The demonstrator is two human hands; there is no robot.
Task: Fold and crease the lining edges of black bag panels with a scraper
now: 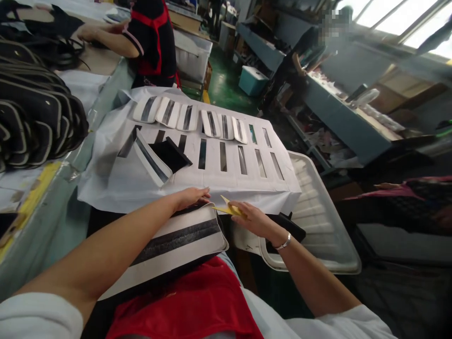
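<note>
A white panel with a dark lengthwise stripe [183,234] lies in front of me, above my red apron. My left hand [192,197] reaches over its far edge, fingers stretched out and together; their undersides are hidden. Near the panel's right corner, my right hand [249,217] is closed round a yellow pointed piece [231,210], which shows two tips toward the left. Whether it is one folded piece or two, I cannot tell. Just beyond my left hand, a striped white panel [151,157] rests tilted on the white sheet [208,181] with a black flap behind it.
Several striped white panels [169,113] lie along the sheet's far side, near rows of dark slots. A translucent plastic bin [318,212] stands at right. Black padded pieces [38,108] are stacked at left. A co-worker in a red apron [153,42] works beyond the table.
</note>
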